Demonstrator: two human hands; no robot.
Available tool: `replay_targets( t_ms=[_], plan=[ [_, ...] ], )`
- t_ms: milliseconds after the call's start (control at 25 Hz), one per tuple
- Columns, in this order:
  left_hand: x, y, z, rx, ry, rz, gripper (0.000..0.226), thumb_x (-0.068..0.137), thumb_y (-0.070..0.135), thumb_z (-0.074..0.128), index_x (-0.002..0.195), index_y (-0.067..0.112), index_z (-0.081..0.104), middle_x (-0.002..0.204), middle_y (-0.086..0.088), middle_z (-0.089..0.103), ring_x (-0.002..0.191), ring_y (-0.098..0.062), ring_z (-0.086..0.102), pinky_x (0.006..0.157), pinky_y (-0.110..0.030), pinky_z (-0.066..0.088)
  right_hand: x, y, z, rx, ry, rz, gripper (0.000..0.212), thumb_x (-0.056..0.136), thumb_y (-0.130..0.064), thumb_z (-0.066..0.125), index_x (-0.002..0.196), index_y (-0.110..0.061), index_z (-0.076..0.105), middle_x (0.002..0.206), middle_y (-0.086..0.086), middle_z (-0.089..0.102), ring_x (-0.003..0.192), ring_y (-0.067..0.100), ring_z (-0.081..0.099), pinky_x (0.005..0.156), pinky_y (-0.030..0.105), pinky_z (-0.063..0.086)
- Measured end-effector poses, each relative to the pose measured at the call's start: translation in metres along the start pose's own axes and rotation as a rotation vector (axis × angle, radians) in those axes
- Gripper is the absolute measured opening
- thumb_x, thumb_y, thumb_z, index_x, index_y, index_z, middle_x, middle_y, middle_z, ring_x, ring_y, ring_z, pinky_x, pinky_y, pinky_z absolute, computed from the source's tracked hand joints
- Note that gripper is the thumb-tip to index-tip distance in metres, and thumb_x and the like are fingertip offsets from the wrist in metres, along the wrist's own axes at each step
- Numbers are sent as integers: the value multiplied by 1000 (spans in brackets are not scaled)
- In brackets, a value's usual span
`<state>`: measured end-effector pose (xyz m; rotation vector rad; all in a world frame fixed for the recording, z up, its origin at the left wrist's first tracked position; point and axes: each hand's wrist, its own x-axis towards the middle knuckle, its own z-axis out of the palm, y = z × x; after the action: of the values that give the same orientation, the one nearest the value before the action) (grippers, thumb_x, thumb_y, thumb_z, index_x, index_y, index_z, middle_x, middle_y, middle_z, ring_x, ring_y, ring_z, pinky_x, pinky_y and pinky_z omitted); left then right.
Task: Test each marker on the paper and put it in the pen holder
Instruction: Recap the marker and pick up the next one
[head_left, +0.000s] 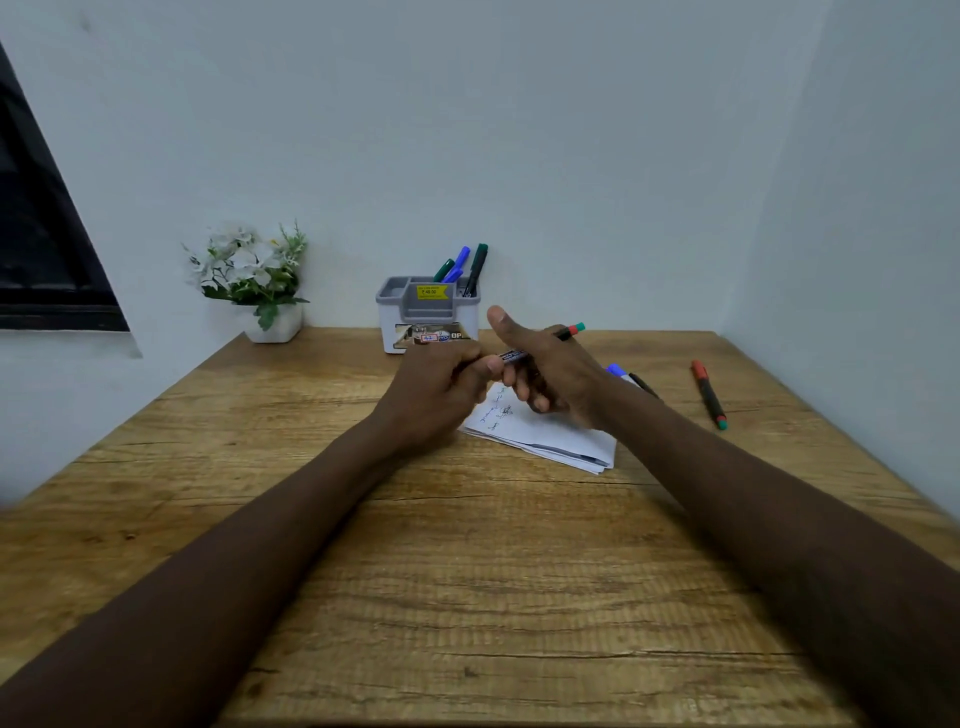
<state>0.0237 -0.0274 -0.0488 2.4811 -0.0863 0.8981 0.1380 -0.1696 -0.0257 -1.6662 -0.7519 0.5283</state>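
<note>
2 bare forearms, seemingly no sleeves; left hand (441, 387), right hand (550, 371).

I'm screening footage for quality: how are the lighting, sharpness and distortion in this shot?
Head view: soft, dim, even light, no glare and only faint shadows; the wide lens bows the table edges and stretches the forearms; the left hand and right hand on the marker look slightly soft; scribbles on the paper are too small to read.

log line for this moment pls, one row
hands: both on one marker over paper | holder: several markers inside | desk: two markers left
</note>
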Motion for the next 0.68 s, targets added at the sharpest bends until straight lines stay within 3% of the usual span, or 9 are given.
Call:
replay_targets(
  t_ms=[120, 200, 280, 360, 520, 680],
  plan=[
    [2, 1, -4, -48, -85, -56, 39, 104, 19, 51, 67, 28, 60, 59, 12, 57, 56, -2, 53, 59, -17, 39, 5, -2, 5, -24, -106, 46, 61, 106, -48, 51, 66, -5, 67, 55, 9, 58, 36, 14, 42, 39, 22, 30],
    [3, 0, -10, -208, -174, -195, 40, 106, 22, 48, 70, 12, 63, 56, 11, 54, 49, -2, 47, 54, -21, 38, 4, -4, 1, -11, -211, 52, 54, 109, -35, 48, 75, 1, 70, 59, 13, 63, 39, 17, 53, 39, 24, 41],
    [3, -5, -18, -405, -284, -355, 43, 108, 28, 44, 73, 10, 61, 53, 10, 50, 45, -5, 38, 48, -22, 31, 5, -4, -11, 99, -279, 62, 47, 108, -28, 51, 89, 9, 73, 69, 18, 72, 50, 21, 68, 47, 28, 57],
    [0, -9, -22, -471, -369, -429, 44, 109, 33, 40, 76, 12, 61, 52, 10, 46, 44, -6, 32, 47, -24, 27, 7, -2, -28, 223, -255, 60, 43, 105, -28, 56, 99, 10, 75, 77, 22, 76, 59, 22, 75, 57, 30, 63],
    [2, -10, -15, -235, -208, -400, 49, 108, 36, 39, 68, 14, 58, 56, 10, 53, 48, 0, 43, 57, -29, 34, 10, 14, -41, 159, -222, 40, 45, 91, -32, 71, 108, 10, 74, 91, 25, 77, 73, 24, 78, 67, 33, 65],
    [2, -15, -6, -134, -151, -366, 35, 98, 36, 61, 72, 14, 57, 73, 0, 65, 69, -12, 58, 65, -31, 44, 13, 21, -38, 144, -186, -1, 34, 87, -10, 79, 113, 12, 72, 92, 20, 76, 83, 24, 76, 75, 34, 65]
  ],
)
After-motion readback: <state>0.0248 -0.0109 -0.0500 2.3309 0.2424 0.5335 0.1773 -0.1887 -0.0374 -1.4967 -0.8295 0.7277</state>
